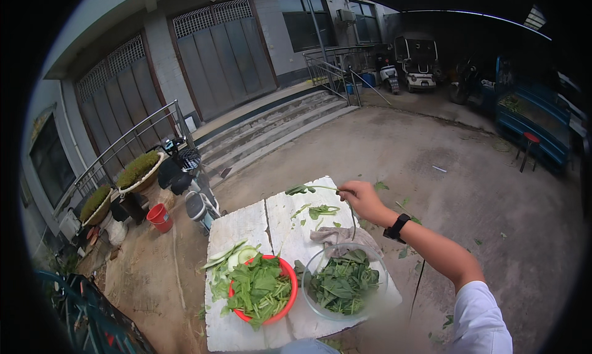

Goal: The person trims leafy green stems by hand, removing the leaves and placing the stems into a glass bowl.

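Observation:
My right hand (364, 203) reaches over the far part of the white tabletop (237, 221), its fingers pinched on a long green leafy stem (324, 187). The stem's leaves hang to the left, and a thin part trails below the fingers. Nearer to me stands a clear bowl (384, 275) with dark green leaves (344, 283) in it. Left of it a red basin (291, 295) holds light green chopped leaves and stems (262, 286). A crumpled grey-brown cloth (348, 238) lies behind the clear bowl. My left hand is out of view.
Pale green slices (237, 255) lie beside the basin, and leaf scraps (322, 211) on the tabletop. A red bucket (160, 218) and a scooter (200, 203) stand to the left. Steps (271, 129) rise behind; a blue cart (536, 123) and a red stool (529, 141) are at right.

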The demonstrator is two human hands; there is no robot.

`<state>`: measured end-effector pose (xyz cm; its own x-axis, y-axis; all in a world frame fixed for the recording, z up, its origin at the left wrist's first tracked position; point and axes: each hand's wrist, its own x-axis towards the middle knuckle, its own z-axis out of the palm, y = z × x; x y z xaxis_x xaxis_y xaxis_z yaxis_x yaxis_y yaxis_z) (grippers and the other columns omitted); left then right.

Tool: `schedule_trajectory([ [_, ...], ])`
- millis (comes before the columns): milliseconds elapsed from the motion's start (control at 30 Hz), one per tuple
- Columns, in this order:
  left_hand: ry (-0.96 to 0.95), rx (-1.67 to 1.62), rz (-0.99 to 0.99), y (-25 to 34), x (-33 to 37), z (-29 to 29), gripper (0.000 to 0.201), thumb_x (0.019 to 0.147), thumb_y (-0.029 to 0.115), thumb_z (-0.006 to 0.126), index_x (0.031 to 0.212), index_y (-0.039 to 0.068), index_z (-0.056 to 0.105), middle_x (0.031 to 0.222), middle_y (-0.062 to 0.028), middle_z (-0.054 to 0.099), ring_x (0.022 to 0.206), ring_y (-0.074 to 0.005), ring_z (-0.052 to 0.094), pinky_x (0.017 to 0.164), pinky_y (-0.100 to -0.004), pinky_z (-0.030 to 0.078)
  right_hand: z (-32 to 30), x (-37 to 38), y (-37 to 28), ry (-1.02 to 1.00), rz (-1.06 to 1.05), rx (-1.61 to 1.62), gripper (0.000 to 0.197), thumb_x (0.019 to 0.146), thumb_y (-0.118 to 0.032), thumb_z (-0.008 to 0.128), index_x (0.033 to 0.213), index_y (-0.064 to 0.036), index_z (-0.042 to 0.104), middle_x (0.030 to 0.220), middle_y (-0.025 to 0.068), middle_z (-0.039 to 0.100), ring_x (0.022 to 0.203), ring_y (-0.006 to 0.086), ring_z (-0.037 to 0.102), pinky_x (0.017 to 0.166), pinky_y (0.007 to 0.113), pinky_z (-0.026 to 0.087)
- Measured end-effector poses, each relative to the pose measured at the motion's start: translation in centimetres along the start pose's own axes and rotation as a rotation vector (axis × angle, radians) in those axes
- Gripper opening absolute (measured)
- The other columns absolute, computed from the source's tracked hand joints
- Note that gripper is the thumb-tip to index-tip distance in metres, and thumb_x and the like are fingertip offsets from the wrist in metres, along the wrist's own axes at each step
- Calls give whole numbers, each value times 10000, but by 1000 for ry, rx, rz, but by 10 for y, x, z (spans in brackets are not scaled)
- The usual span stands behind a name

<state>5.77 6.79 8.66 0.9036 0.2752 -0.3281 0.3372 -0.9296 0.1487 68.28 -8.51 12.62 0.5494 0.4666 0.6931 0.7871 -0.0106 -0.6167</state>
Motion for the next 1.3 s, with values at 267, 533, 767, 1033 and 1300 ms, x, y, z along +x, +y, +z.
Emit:
schedule_trajectory([
  [267, 567, -683, 162, 90, 69, -42, 329, 882, 76, 705, 1200, 32, 631, 825, -61, 631, 639, -126, 568, 596, -264, 483, 8, -50, -179, -159, 345, 643, 147, 962, -107, 597, 969, 24, 663, 779, 29, 652, 572, 55, 501, 514, 215, 417],
  [533, 122, -1880, 460, 123, 91, 3, 339, 984, 192, 612, 1229, -31, 537, 738, -70, 568, 588, -108, 481, 549, -252, 394, 67, -185, -273, -55, 521, 895, 187, 978, -105, 595, 1092, 28, 660, 847, 24, 646, 631, 44, 498, 564, 208, 431],
  [767, 858, -1237, 252, 125, 57, 34, 150, 897, 2, 658, 918, 18, 510, 688, 24, 492, 600, -33, 426, 551, -190, 357, 61, -219, -309, 57, 560, 809, 185, 970, -108, 611, 1096, 20, 655, 827, 33, 653, 611, 51, 500, 560, 213, 422],
  [1033, 766, -2563, 163, 143, 65, 72, 259, 998, 354, 526, 1094, 126, 450, 775, 5, 425, 627, -96, 388, 535, -256, 323, 50, -256, -326, 342, 517, 1085, 176, 994, -101, 568, 1127, 10, 602, 891, 38, 620, 695, 73, 550, 653, 249, 468],
  [1300, 736, -2607, 559, 141, 49, 77, 279, 904, 1, 625, 1159, 46, 521, 922, -9, 491, 746, -103, 420, 640, -239, 384, 57, -288, -324, 324, 586, 975, 187, 993, -110, 574, 1131, 12, 606, 903, 37, 619, 789, 100, 574, 691, 269, 490],
])
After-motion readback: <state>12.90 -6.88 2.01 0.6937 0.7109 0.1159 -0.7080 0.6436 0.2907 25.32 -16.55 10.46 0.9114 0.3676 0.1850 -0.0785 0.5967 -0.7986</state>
